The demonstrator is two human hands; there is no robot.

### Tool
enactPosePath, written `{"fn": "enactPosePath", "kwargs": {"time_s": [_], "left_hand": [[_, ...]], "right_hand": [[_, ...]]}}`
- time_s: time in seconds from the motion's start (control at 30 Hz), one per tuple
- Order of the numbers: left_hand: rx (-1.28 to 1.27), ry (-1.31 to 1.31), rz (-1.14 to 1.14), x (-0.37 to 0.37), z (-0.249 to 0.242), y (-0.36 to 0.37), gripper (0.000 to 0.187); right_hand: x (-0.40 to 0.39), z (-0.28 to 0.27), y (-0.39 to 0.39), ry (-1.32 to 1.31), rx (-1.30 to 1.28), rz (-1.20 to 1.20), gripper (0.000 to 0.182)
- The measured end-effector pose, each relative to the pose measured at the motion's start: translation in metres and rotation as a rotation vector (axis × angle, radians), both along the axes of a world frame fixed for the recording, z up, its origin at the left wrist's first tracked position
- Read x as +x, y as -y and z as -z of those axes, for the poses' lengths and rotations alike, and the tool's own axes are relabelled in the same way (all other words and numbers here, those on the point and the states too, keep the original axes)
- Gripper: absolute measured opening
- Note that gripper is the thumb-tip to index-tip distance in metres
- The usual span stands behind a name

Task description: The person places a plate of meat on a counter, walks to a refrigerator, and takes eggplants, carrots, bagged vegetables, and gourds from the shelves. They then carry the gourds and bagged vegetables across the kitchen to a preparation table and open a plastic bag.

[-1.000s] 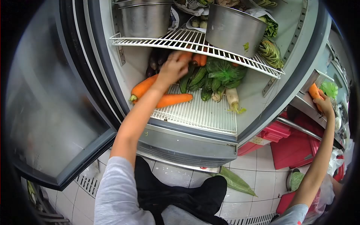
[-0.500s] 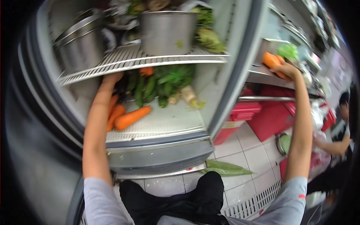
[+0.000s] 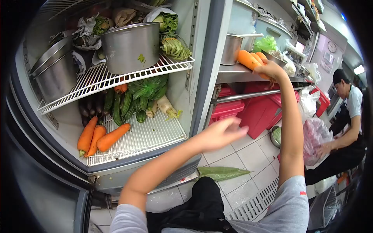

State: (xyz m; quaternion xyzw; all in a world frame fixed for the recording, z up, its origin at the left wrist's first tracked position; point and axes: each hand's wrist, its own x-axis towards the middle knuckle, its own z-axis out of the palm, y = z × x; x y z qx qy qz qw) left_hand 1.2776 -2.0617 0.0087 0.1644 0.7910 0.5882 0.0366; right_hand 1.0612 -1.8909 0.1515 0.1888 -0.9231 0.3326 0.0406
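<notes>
My left hand (image 3: 223,134), slightly blurred, is in the air in front of the fridge's right edge, fingers apart and holding nothing. My right hand (image 3: 271,70) is wrapped round the near ends of several carrots (image 3: 248,59) above the metal counter (image 3: 233,70) on the right. Inside the fridge, other carrots (image 3: 112,138) lie at the left front of the lower wire shelf (image 3: 163,134). Behind them are dark eggplants (image 3: 87,105), green cucumbers (image 3: 116,110) and a white radish (image 3: 166,106).
A steel pot (image 3: 132,48) and leafy vegetables fill the upper shelf. Red bins (image 3: 252,105) stand under the counter. A long green leaf-like thing (image 3: 223,173) lies on the tiled floor. At the right a person (image 3: 351,105) bends over a pink plastic bag (image 3: 315,141).
My left hand has come out of the fridge and moved right. The view has turned right. My right hand is still at the carrots over the counter.
</notes>
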Motion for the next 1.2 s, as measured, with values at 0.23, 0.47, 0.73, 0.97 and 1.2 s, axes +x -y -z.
{"fn": "enactPosePath", "kwargs": {"time_s": [0.23,0.47,0.73,0.97,1.2], "left_hand": [[1.037,0.140,0.331,-0.157,-0.039,-0.079,0.073],[0.790,-0.378,-0.033,-0.028,0.062,-0.090,0.061],[1.376,0.052,-0.486,0.140,0.127,0.037,0.047],[1.232,-0.240,-0.823,0.236,0.138,0.103,0.064],[1.213,-0.274,-0.979,0.257,0.143,0.119,0.064]], "right_hand": [[0.026,0.063,-0.038,-0.133,-0.410,-0.162,0.079],[0.193,0.186,-0.031,-0.592,-0.354,-0.230,0.087],[0.247,0.256,0.084,0.304,-0.863,-0.640,0.055],[0.226,0.198,0.331,0.170,-0.876,-0.831,0.041],[0.142,0.175,0.508,-0.739,-0.471,-0.686,0.035]]}}
